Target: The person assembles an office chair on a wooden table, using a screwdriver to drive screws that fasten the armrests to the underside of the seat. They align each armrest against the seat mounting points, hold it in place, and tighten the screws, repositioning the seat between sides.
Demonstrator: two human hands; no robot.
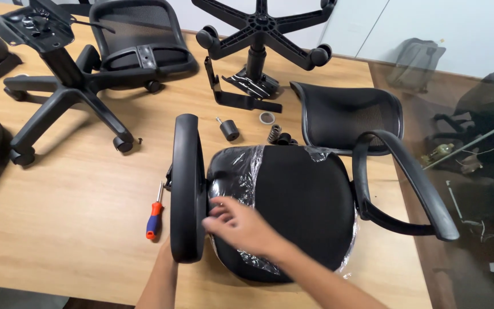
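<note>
Black chair seat (298, 200), plastic-wrapped, armrests both sides, lies on bench (75, 229). Right hand (241, 226) open, fingers touching left armrest (187, 183); left hand hidden behind armrest, grip unclear.

The right hand (241, 225) reaches in from the near right, forearm slanting leftward, palm down, fingers loosely spread. The left forearm rises from the near edge; its hand is mostly hidden.
</note>
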